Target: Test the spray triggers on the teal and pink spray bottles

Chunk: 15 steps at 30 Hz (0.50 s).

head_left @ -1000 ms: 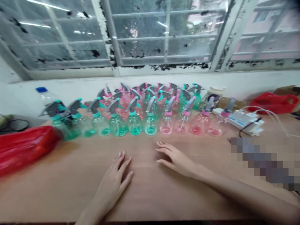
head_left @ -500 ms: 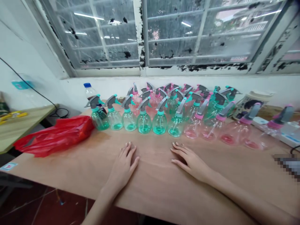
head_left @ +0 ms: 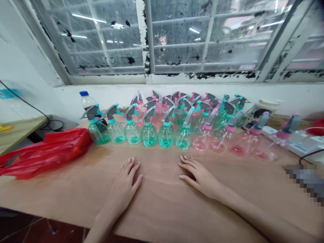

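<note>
Everything has slid a little toward the left of the frame since half a second ago: the row of bottles and both hands have shifted together, and the bottles keep the same order. Left hand (head_left: pixel 124 187) lies on the table (head_left: pixel 162 209) just left of the lower centre, its fingers released and loosely spread, slightly bent, with the tips pointing up the frame. The right hand (head_left: pixel 206 182) lies right of the lower centre, also let go, fingers relaxed and a bit curved, tips pointing to the left. Both are near the front row of bottles but apart from it.

Across the middle of the frame stand six green spray bottles (head_left: pixel 149 135) with grey triggers and teal collars, their colour deeper at the base. To the right of these, the front row carries on with four pink spray bottles (head_left: pixel 200 144) with pink collars. Left fingertips are nearest the third green one from the left; right fingertips are nearest the sixth. Behind, more spray bottles (head_left: pixel 227 108), pink and green, crowd toward the wall (head_left: pixel 111 92).

A red plastic bag (head_left: pixel 58 148) lies at the left, beside the first green bottle. Behind that end stands a drink bottle (head_left: pixel 87 101) with a blue cap. A white power strip (head_left: pixel 306 148) lies at the right edge, above a pixelated patch I cannot make out.
</note>
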Tool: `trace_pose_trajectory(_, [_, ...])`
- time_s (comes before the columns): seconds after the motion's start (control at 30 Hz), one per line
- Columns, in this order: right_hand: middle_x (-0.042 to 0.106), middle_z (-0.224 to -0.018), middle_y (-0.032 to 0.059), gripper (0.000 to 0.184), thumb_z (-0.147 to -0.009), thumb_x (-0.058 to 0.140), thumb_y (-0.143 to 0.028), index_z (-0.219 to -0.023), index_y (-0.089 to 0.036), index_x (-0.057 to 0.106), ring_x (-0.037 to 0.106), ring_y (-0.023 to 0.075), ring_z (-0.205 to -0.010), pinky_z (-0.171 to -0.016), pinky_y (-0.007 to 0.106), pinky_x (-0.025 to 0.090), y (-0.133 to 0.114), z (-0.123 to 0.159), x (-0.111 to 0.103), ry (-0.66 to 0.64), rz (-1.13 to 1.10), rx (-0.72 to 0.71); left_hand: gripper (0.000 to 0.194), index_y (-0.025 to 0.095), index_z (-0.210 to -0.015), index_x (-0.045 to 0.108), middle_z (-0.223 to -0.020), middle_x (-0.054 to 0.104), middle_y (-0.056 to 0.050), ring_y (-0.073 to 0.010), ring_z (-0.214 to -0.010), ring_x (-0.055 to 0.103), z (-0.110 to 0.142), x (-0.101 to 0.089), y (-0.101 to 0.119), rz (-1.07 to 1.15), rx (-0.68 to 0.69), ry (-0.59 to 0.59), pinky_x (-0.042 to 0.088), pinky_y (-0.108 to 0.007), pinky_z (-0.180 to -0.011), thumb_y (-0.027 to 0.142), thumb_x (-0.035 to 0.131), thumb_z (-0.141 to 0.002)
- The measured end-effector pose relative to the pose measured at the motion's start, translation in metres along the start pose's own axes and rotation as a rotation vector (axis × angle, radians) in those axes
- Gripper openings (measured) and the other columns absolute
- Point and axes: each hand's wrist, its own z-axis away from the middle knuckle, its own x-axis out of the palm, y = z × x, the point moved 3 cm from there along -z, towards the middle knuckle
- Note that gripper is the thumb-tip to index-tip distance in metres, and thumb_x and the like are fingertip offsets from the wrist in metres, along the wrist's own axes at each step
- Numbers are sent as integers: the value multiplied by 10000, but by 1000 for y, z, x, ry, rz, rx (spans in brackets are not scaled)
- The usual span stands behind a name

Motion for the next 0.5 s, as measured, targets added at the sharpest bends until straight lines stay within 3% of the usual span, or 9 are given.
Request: trace_pose_trajectory(0.5, [490, -1464, 130, 492, -956, 485, -484, -1330, -179, 577, 398, 279, -1391, -1150, 537, 316, -1, -2, -1, -20, 29, 5, 529, 172, -1316, 575, -1431, 543, -138, -317, -1351, 474, 2, 3, -7, 1, 32, 48, 407, -540, -1097, 504, 358, -965])
